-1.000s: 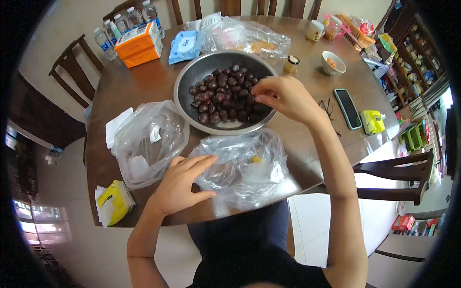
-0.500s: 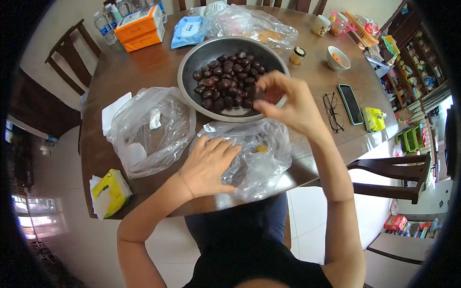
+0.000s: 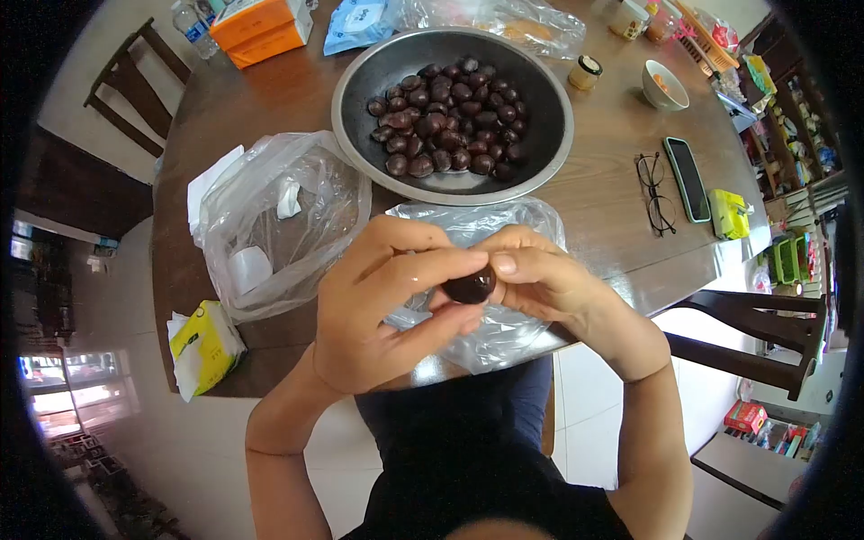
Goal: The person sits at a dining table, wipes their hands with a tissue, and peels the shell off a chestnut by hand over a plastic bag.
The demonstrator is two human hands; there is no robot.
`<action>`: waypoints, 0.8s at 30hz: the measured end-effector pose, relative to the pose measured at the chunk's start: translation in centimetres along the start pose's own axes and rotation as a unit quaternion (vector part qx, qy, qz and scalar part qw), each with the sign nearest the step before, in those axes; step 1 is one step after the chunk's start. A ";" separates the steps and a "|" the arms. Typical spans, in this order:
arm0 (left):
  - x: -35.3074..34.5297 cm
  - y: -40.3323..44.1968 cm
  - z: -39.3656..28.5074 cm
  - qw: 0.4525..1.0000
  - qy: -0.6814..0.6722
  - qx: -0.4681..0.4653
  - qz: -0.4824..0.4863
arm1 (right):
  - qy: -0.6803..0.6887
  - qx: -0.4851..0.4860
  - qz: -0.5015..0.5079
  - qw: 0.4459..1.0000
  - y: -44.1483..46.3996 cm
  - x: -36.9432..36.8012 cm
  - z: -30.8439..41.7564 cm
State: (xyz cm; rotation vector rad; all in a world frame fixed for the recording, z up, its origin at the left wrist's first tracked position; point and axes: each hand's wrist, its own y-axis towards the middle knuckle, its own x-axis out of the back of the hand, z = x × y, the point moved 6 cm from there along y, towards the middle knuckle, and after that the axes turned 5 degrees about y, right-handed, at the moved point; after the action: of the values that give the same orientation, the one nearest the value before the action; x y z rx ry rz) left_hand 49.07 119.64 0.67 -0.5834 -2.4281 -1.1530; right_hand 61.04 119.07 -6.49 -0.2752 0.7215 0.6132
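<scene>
A dark, shiny round fruit (image 3: 472,286) is held between both hands, above a clear plastic bag (image 3: 495,346) at the table's front edge. My left hand (image 3: 382,301) grips its left side with thumb and fingers. On its right side, the fingertips of my right hand (image 3: 549,283) are closed on the same fruit. Beyond the hands stands a wide metal bowl (image 3: 360,85) with several more dark fruits (image 3: 450,117) in it. Another clear bag (image 3: 310,238), with a white scrap and a pale piece inside, lies to the left.
On the wooden table (image 3: 612,180) are glasses (image 3: 655,193), a phone (image 3: 688,180), two yellow tissue packs (image 3: 209,346), a small jar (image 3: 585,73), and a white bowl (image 3: 665,85). An orange box (image 3: 261,31) and blue packet (image 3: 356,25) stand at the back.
My right hand has moved from the metal bowl towards me with a dark fruit. My left hand has lifted off the front bag and taken hold of the fruit too.
</scene>
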 end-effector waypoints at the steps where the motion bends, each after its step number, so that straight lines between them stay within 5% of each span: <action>1: -0.1 0.0 0.3 1.000 0.006 0.012 0.002 | 0.001 -0.005 0.008 1.000 0.1 0.3 -0.1; 6: -0.5 -0.2 1.2 0.998 0.060 0.017 0.005 | -0.109 -0.011 -0.049 0.993 -0.5 1.8 1.0; 9: -0.9 -0.9 1.6 0.997 0.081 -0.008 0.015 | -0.179 0.096 -0.052 0.978 -0.5 0.6 1.9; 21: -2.0 -1.7 3.2 0.993 -0.032 0.079 0.086 | -0.144 -0.042 -0.012 0.989 -0.4 2.2 -0.3; 24: -2.1 -2.0 3.1 0.995 0.015 0.068 0.067 | -0.162 0.006 -0.037 0.986 -0.4 1.6 0.2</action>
State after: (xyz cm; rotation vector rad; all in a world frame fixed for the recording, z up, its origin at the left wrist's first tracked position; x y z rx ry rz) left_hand 49.33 120.51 -3.48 -0.6685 -2.3797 -0.9282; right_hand 62.33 119.58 -7.45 -0.1835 0.3998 0.5666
